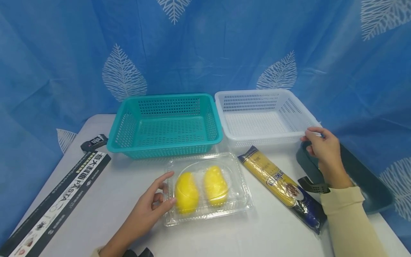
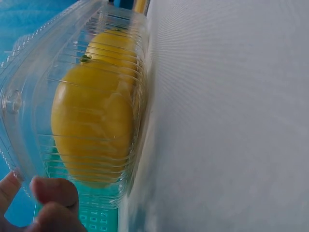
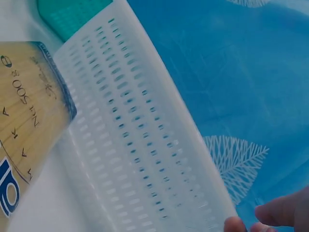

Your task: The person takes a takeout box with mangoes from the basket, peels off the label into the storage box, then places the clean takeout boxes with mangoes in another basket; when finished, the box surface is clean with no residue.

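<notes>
A clear plastic clamshell box [image 1: 237, 185] lies on the table with two yellow mangoes [image 1: 187, 192] inside, the lid over them. My left hand [image 1: 151, 200] is at the box's left side, its thumb and bent fingers around the edge. In the left wrist view, fingertips [image 2: 54, 189] are at the box's corner, beside its rim. My right hand [image 1: 324, 148] pinches the front right corner of a white slotted basket [image 1: 257, 137]. The right wrist view shows fingers [image 3: 277, 212] on either side of that basket's rim.
A teal basket [image 1: 163, 150] stands left of the white one. Packaged spaghetti [image 1: 279, 185] lies under the right forearm's left side, beside a dark green tray [image 1: 369, 185]. At left are a long pasta box [image 1: 64, 200] and a small black item [image 1: 94, 142]. Blue curtain [image 1: 205, 46] hangs behind.
</notes>
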The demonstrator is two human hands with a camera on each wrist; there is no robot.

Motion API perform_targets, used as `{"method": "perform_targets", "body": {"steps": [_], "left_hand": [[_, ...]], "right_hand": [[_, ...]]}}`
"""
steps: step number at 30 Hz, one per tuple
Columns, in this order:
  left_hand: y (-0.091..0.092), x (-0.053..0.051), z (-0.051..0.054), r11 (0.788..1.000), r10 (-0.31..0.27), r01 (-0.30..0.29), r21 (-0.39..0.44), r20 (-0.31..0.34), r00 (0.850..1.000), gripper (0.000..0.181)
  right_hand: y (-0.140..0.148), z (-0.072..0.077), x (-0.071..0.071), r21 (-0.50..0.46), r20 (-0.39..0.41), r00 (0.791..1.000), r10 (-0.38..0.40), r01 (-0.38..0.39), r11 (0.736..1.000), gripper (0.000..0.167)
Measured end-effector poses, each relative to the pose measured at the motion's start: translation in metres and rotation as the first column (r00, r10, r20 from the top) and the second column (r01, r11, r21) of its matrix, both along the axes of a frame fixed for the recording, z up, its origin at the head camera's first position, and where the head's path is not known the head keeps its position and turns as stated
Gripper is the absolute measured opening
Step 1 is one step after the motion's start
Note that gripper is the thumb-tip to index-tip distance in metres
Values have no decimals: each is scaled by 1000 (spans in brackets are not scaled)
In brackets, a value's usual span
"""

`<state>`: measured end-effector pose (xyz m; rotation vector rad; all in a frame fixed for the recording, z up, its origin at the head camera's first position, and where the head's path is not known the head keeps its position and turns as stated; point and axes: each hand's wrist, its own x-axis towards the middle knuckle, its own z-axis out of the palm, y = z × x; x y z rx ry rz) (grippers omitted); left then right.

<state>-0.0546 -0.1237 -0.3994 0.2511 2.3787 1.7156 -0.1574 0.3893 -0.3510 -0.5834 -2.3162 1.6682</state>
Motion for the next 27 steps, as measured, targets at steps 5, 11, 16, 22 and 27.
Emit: {"method": "perform_targets", "body": {"steps": [5,11,16,22,27], "left_hand": [[0,0,1,999,-16,15,40,26,1000,71],[1,1,1,998,-18,16,68,29,999,72],[1,1,0,996,-15,11,91,35,999,72],[1,3,1,996,-5,1,87,51,999,73],[-1,3,6,996,4,-10,92,63,998,74]], "right_hand": [[0,-8,-3,-54,-8,996,-84,83,995,25],[4,-15,-6,-162,-54,993,-104,94,982,35],[5,-19,-6,-269,-78,995,-66,42,962,45],[5,-20,-8,-326,-83,993,-78,47,944,46],[8,-18,-9,-345,-103,992,-67,28,938,41]]}}
